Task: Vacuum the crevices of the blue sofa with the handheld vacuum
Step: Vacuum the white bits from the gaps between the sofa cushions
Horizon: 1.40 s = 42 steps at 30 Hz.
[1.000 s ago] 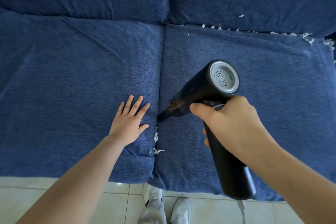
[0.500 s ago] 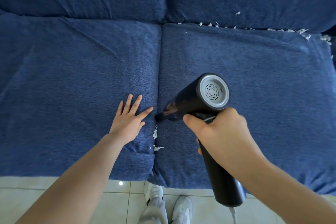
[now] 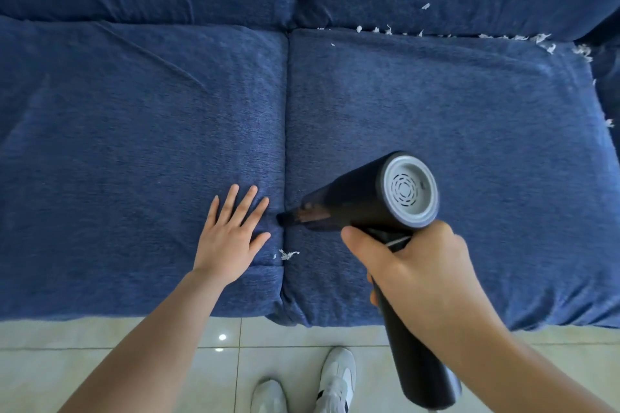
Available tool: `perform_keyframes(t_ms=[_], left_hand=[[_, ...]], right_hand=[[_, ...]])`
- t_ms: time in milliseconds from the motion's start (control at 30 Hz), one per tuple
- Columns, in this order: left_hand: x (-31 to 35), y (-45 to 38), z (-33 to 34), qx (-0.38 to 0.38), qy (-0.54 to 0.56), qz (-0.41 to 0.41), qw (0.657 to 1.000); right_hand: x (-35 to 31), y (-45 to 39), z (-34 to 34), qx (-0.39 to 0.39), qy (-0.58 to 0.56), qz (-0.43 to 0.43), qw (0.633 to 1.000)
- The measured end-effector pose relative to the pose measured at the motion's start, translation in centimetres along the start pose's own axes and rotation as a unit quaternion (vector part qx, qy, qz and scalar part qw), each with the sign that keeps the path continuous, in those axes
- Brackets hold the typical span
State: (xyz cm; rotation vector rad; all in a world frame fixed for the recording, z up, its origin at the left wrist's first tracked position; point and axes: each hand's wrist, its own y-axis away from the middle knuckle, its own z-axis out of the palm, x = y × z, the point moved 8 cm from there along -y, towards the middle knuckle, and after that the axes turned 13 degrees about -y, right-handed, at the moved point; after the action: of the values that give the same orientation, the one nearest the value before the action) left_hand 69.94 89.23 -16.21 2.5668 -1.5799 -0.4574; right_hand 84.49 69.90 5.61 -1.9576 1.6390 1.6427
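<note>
Blue sofa (image 3: 134,144): centre crevice (image 3: 286,117) mostly clean; white scraps (image 3: 288,255) remain near front, more (image 3: 536,38) along back seam.

Handheld vacuum (image 3: 362,204): right hand (image 3: 419,275) grip clamped; nozzle in crevice.

Left hand (image 3: 231,235): flat, fingers apart.

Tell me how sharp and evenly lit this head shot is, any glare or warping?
Head view: mostly sharp, soft daylight; the vacuum nozzle is slightly motion-blurred; small glare spots on the floor tiles; wide-angle bending curves the sofa edges, and corners darken.
</note>
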Motion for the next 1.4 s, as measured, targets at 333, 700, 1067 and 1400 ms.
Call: perform_keyframes(t_ms=[333,700,1067,1400], left_hand=[[-0.6,0.9,0.4,0.063,0.001,0.005,0.998],[-0.7,1.1,0.5,0.088,0.012,0.009,0.996],[-0.6,1.5,0.7,0.067,0.021,-0.015,0.997],[-0.1,2.2,0.8,0.053,0.039,-0.054,0.996]], right_hand=[[1.2,1.1,0.6,0.051,-0.041,0.013,0.998],[1.3,3.9,0.4,0.047,0.009,0.0,0.999],[3.5,5.7,-0.4,0.013,0.024,0.023,0.999],[4.2,5.4,0.6,0.032,0.032,0.014,0.999]])
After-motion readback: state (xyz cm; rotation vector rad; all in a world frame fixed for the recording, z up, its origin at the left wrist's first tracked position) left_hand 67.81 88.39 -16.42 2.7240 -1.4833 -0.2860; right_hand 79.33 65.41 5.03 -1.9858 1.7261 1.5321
